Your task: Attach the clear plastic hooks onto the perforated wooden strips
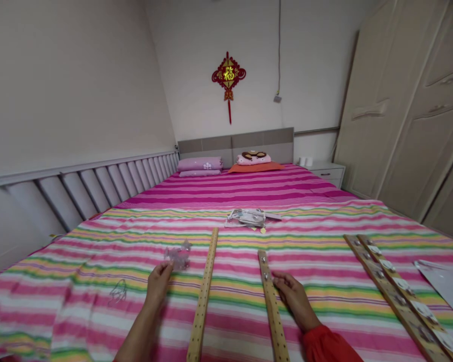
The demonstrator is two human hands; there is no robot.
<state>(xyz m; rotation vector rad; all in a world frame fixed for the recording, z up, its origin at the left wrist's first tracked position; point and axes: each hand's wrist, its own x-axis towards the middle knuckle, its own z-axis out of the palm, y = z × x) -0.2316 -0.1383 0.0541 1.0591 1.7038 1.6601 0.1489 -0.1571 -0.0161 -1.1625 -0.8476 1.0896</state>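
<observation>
The narrow, pale-brown wooden strip [272, 311] near your right hand [294, 296] looks stiff and fairly light, with a smooth face that might slide on the striped cloth bedspread [234, 281]; it is probably best held by its long edges, clear of the holes. It lies on the bed ahead of you, running away from you at a slight slant, dotted with dark holes, with a few small, shiny silver fittings [265, 276] towards its far end. Your right grip is nearly closed, fingertips beside the strip's right edge near those fittings; you cannot tell from here whether it pinches anything. Your left hand [159, 281] has its thumb and fingers drawn close at the near edge of a crumpled heap of small, clear, greyish pieces [178, 257]; whether it has hold of one is too small to tell. Those pieces seem light, slippery and easily scattered, so a fingertip pinch should suit them. Between your hands lies a second pale wooden strip [204, 296], dotted with holes, with no fittings visible.
</observation>
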